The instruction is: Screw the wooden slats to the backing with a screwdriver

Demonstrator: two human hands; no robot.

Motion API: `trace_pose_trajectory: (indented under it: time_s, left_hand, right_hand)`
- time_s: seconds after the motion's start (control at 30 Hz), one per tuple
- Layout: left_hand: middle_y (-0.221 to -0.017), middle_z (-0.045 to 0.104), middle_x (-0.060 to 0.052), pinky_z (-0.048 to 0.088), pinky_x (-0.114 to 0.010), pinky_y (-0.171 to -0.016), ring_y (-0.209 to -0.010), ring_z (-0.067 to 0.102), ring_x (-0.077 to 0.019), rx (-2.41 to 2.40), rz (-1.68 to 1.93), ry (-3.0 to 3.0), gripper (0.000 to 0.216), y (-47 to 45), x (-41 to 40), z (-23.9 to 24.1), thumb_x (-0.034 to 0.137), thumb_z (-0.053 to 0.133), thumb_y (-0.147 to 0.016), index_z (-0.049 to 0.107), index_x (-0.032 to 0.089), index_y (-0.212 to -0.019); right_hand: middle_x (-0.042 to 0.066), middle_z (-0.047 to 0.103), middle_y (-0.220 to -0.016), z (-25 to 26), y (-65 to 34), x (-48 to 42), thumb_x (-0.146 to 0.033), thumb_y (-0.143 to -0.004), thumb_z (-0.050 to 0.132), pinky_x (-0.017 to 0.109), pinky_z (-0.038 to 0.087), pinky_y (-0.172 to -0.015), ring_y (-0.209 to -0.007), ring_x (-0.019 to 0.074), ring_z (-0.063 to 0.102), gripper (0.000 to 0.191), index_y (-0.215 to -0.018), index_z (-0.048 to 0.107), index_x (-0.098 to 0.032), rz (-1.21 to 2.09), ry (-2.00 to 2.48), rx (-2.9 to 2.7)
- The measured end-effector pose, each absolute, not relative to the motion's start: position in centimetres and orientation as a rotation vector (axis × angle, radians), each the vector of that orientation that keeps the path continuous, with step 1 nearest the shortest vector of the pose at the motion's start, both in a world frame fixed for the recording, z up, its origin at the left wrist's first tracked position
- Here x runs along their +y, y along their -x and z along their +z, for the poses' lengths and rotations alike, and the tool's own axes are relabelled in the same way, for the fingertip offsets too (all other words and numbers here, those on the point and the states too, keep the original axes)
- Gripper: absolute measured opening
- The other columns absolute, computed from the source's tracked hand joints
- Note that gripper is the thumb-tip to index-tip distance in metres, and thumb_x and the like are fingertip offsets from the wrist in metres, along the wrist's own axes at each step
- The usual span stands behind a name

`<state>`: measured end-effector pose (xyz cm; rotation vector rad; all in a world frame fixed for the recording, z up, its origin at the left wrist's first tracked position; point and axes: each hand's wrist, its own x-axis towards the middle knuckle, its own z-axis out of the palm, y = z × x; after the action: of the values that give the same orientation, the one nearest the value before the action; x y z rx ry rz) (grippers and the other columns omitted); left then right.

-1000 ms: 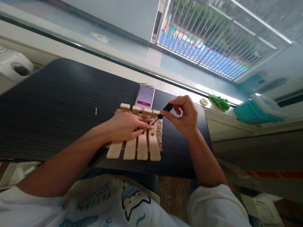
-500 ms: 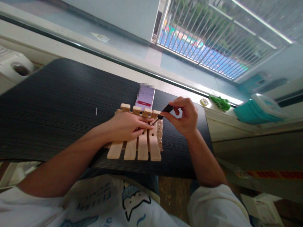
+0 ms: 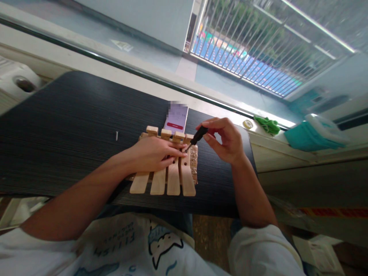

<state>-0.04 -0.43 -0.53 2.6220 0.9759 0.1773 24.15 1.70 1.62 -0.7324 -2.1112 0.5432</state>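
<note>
My right hand [image 3: 227,140] holds the top end of a black-handled screwdriver [image 3: 199,135] between its fingers, with the thumb loose beside the handle. The tool leans down to the left, and its tip meets the rightmost of several pale wooden pieces [image 3: 188,180], near a hole. These pieces have notched upper ends and flared lower ends, and lie side by side on a bubble-wrapped brown pad [image 3: 194,159]. Across them rests my left hand [image 3: 152,153], flat, fingers stretched toward the screwdriver tip. Whether a screw sits under the tip is too small to tell.
A single screw [image 3: 117,135] stands or lies on the black table [image 3: 71,115], left of my hands. Behind the wooden pieces is a phone [image 3: 177,117]. The windowsill at right bears a tape roll [image 3: 247,124], a green cloth [image 3: 267,125] and a teal container [image 3: 310,136].
My right hand has shifted its fingers on the screwdriver handle, and the thumb has come away from its lower part. The handle is slightly lower and more upright. My left hand has stayed put.
</note>
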Motion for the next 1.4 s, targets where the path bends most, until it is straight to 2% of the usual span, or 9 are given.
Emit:
trace_pose_trajectory:
  time_s: [0.13, 0.3, 0.5, 0.63, 0.73, 0.9, 1.17, 1.4]
  left_hand:
    - [-0.145, 0.053, 0.009, 0.050, -0.035, -0.102, -0.125, 0.062, -0.0206, 0.968, 0.171, -2.625, 0.047, 0.00, -0.40, -0.43, 0.021, 0.049, -0.091, 0.062, 0.041, -0.131]
    - [-0.144, 0.055, 0.007, 0.049, -0.032, -0.102, -0.125, 0.061, -0.0191, 0.942, 0.213, -2.644, 0.047, 0.06, -0.35, -0.58, 0.020, 0.049, -0.091, 0.063, 0.039, -0.131]
    - [-0.142, 0.057, 0.007, 0.051, -0.035, -0.101, -0.123, 0.064, -0.0212, 0.961, 0.223, -2.627, 0.046, 0.04, -0.31, -0.70, 0.021, 0.051, -0.091, 0.064, 0.041, -0.129]
    - [-0.143, 0.056, 0.007, 0.051, -0.037, -0.102, -0.124, 0.063, -0.0216, 0.962, 0.198, -2.615, 0.045, 0.03, -0.37, -0.62, 0.022, 0.049, -0.092, 0.063, 0.042, -0.130]
    - [-0.142, 0.057, 0.007, 0.051, -0.035, -0.101, -0.122, 0.064, -0.0211, 0.976, 0.211, -2.600, 0.044, 0.04, -0.40, -0.63, 0.023, 0.050, -0.092, 0.063, 0.043, -0.130]
    - [-0.141, 0.058, 0.006, 0.051, -0.035, -0.099, -0.120, 0.065, -0.0210, 0.964, 0.204, -2.627, 0.045, 0.02, -0.37, -0.65, 0.022, 0.049, -0.092, 0.064, 0.041, -0.129]
    - [-0.142, 0.057, 0.008, 0.051, -0.035, -0.100, -0.122, 0.064, -0.0208, 0.968, 0.199, -2.635, 0.046, 0.07, -0.33, -0.71, 0.022, 0.050, -0.091, 0.063, 0.042, -0.129]
    - [-0.142, 0.056, 0.009, 0.052, -0.036, -0.098, -0.118, 0.066, -0.0219, 0.977, 0.218, -2.615, 0.045, 0.06, -0.40, -0.70, 0.023, 0.049, -0.092, 0.064, 0.043, -0.129]
  right_hand:
    - [0.002, 0.072, -0.112, 1.61, -24.11, 1.57, -0.030, -0.090, 0.060, 0.032, 0.054, -0.065, -0.081, 0.0126, 0.066, 0.022, -0.112, 0.056, -0.029, 0.676, 0.726, -2.086]
    - [0.005, 0.071, -0.122, 1.49, -23.72, 1.45, -0.033, -0.090, 0.060, 0.033, 0.056, -0.062, -0.076, 0.0124, 0.066, 0.019, -0.106, 0.051, -0.028, 0.857, 0.719, -2.045]
    - [0.006, 0.074, -0.109, 1.52, -23.31, 1.53, -0.037, -0.090, 0.060, 0.028, 0.048, -0.049, -0.063, 0.0101, 0.063, 0.019, -0.101, 0.048, -0.028, 0.992, 0.645, -2.013]
    - [0.003, 0.073, -0.100, 1.66, -23.41, 1.55, -0.036, -0.091, 0.060, 0.026, 0.048, -0.051, -0.062, 0.0085, 0.062, 0.022, -0.109, 0.050, -0.027, 0.989, 0.632, -2.020]
    - [0.002, 0.070, -0.094, 1.68, -23.69, 1.52, -0.043, -0.090, 0.062, 0.028, 0.052, -0.057, -0.067, 0.0102, 0.063, 0.031, -0.115, 0.055, -0.026, 0.931, 0.736, -2.055]
    - [0.002, 0.071, -0.093, 1.56, -23.98, 1.59, -0.045, -0.089, 0.064, 0.028, 0.053, -0.060, -0.070, 0.0101, 0.063, 0.032, -0.114, 0.062, -0.026, 0.896, 0.778, -2.073]
    - [-0.002, 0.076, -0.089, 1.81, -23.81, 1.50, -0.032, -0.085, 0.072, 0.027, 0.045, -0.054, -0.064, 0.0084, 0.063, 0.024, -0.108, 0.067, -0.029, 0.780, 0.746, -2.029]
    - [-0.004, 0.070, -0.074, 1.58, -23.63, 1.56, -0.038, -0.080, 0.076, 0.028, 0.039, -0.050, -0.060, 0.0090, 0.061, 0.025, -0.102, 0.069, -0.028, 0.718, 0.800, -1.980]
